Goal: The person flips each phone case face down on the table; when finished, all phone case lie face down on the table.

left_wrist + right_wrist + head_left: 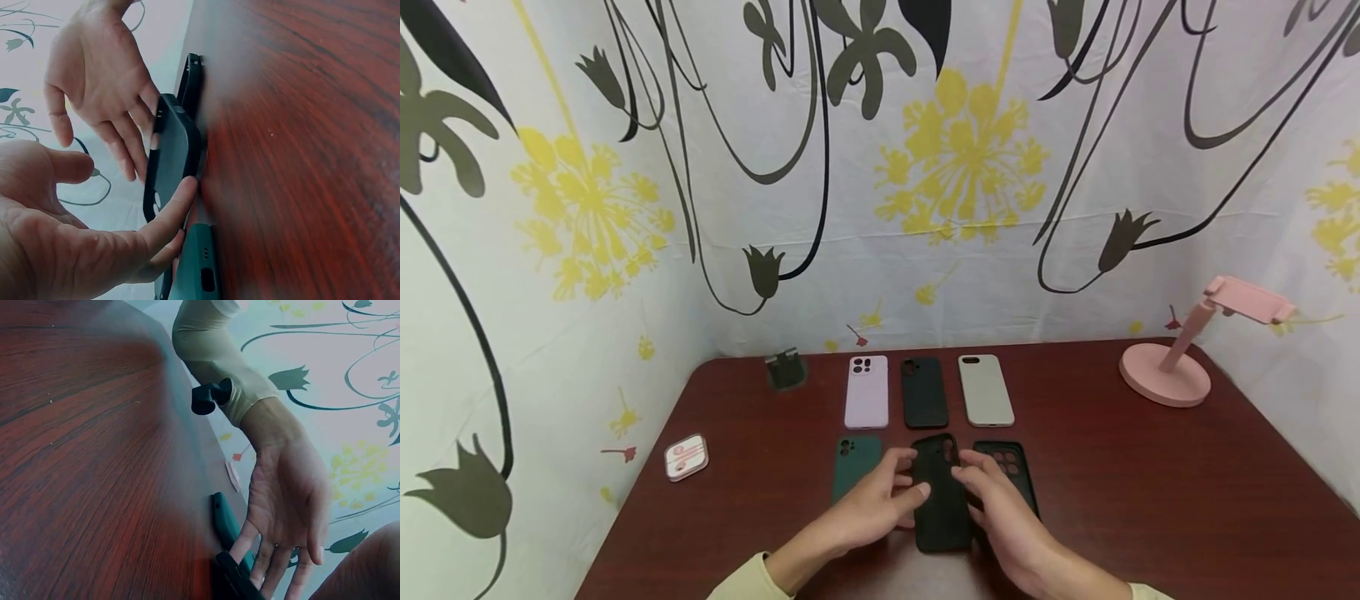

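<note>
A black phone case (942,508) lies low at the front of the table between my hands, its hollow inner side facing up. My left hand (880,498) is at its left edge; in the left wrist view the straight fingers (169,212) touch the case's side and the thumb is held apart. My right hand (1011,521) is at the right edge, fingers extended toward the case and palm turned inward. On the left lies a green phone case (854,467). Another dark case with round camera holes (1017,471) is partly hidden under my right hand.
Behind stand a row of cases: lilac (867,396), dark (925,396) and pale grey (987,392). A pink phone stand (1167,375) is at the back right, a small dark object (786,370) at the back left. A small white box (687,457) lies left.
</note>
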Demonstrator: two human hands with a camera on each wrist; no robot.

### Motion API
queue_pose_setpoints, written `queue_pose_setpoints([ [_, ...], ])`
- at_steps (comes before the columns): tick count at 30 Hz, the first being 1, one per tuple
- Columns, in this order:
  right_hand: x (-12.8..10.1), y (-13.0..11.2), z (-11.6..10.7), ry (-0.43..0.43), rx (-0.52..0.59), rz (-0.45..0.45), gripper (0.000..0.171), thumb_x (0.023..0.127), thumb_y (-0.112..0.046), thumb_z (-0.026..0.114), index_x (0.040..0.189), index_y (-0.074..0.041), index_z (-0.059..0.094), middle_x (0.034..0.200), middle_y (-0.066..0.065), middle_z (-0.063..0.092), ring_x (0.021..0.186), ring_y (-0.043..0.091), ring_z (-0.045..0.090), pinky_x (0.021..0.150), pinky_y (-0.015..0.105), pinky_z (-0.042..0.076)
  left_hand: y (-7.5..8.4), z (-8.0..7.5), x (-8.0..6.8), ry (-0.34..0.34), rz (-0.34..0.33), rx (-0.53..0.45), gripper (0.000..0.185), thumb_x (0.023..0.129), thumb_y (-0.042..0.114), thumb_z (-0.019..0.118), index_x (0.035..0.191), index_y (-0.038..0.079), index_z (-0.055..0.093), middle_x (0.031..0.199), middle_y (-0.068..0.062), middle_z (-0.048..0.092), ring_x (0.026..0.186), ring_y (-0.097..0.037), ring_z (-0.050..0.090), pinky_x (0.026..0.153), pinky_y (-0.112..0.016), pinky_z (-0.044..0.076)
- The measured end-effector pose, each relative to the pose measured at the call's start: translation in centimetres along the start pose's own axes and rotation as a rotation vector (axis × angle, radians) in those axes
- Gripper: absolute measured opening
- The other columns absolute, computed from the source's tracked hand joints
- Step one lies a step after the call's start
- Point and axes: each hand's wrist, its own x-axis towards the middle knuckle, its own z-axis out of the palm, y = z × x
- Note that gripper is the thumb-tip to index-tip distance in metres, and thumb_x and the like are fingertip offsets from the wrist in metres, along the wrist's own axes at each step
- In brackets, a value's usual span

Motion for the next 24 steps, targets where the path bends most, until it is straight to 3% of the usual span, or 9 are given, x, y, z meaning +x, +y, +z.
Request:
queue_pose_setpoints([
  [8,0.06,0.55,0.12,0.042,0.049,-0.058,0.065,0.111,-0.033,0.045,0.164,-0.002,0.021,0.169,0.025,0.025,0.156,0.048,0.029,0.121,0.065,0.039,0.05,-0.12,0.40,0.001,-0.005,0.034,0.066,0.106,0.031,0.067,0.161,0.012,0.036,0.168,-0.016,0.036,0.148,-0.041,0.047,0.088,-0.050,0.065],
  [12,0.08,0.83,0.26,0.048,0.075,-0.071,0.058,0.112,-0.031,0.041,0.161,-0.004,0.029,0.164,0.024,0.036,0.153,0.043,0.037,0.113,0.056,0.047,0.40,-0.10,0.40,0.006,0.011,0.071,0.066,0.105,0.035,0.067,0.160,0.013,0.038,0.166,-0.015,0.039,0.146,-0.039,0.049,0.101,-0.056,0.060],
  [15,0.10,0.91,0.32,0.027,0.102,-0.076,0.056,0.113,-0.033,0.039,0.161,-0.005,0.030,0.166,0.023,0.035,0.152,0.042,0.038,0.112,0.055,0.048,0.46,-0.07,0.30,0.019,0.015,0.097,0.065,0.104,0.038,0.068,0.159,0.015,0.041,0.164,-0.013,0.043,0.145,-0.038,0.052,0.107,-0.056,0.056],
  [24,0.27,0.84,0.57,-0.005,0.115,-0.069,0.053,0.114,-0.032,0.035,0.160,-0.005,0.034,0.167,0.024,0.033,0.153,0.043,0.037,0.115,0.059,0.046,0.04,0.01,0.57,0.009,0.001,0.056,0.076,0.096,0.030,0.080,0.159,0.015,0.041,0.161,-0.015,0.044,0.144,-0.037,0.052,0.072,-0.044,0.067],
])
